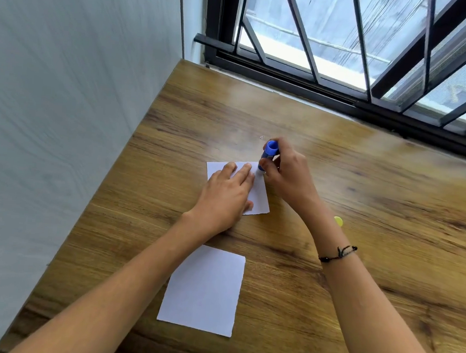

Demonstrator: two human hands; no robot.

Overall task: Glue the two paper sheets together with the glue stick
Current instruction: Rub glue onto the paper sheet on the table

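A: Where is the glue stick right now?

B: In the right hand, fingers curled closed around its blue barrel. It stands nearly upright, its lower end down at the far right corner of the far paper sheet; the wider blue end points up.

A: And the left hand?

B: Flat, palm down, fingers stretched out and together, pressing on that same sheet. It grips nothing; it covers most of the sheet's left part.

A: The second sheet?

B: The near paper sheet lies flat on the wooden counter, closer to the person, partly under the left forearm and well apart from the first one. Its right edge looks roughly torn.

A: Anything else on the counter?

B: A small yellow round thing peeks out just behind the right wrist; I cannot tell what it is. A dark cord bracelet sits on the right forearm. A barred window runs along the counter's far edge.
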